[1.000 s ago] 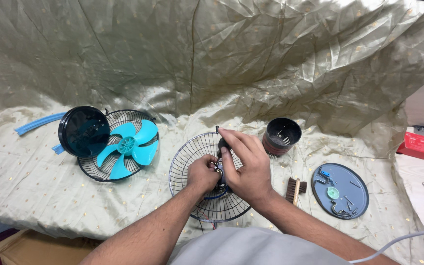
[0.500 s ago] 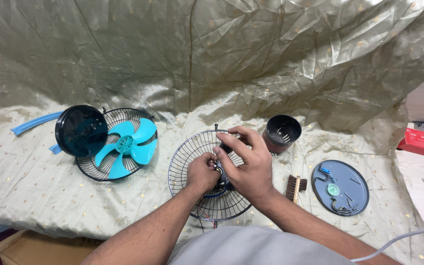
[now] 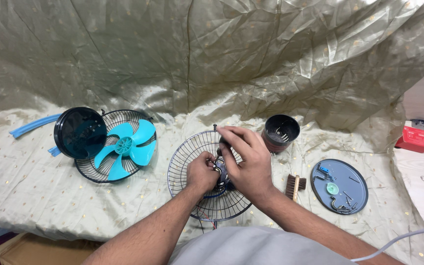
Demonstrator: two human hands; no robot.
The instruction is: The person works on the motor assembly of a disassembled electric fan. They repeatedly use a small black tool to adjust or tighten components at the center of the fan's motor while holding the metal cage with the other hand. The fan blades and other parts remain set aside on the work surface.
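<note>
A round black wire fan guard (image 3: 192, 169) is gripped at its hub by both hands, the left hand (image 3: 203, 172) and right hand (image 3: 249, 164) closed there. A turquoise plastic fan blade (image 3: 124, 147) is laid well apart on the left

Both hands on the centre hub of a black wire fan grille (image 3: 187, 169) lying flat on the cloth-covered surface (image 3: 40, 196). Left hand (image 3: 203, 172) grips the hub from the left; right hand (image 3: 247, 164) covers it from above, fingers (image 3: 231, 133) curled over the far edge (hub mostly hidden). Left: second grille with blue fan blade (image 3: 123, 147) and black round cover (image 3: 80, 132). Right: dark cylindrical housing (image 3: 280, 132), small brush (image 3: 294, 186), grey tray (image 3: 357, 189) with small parts.
</note>
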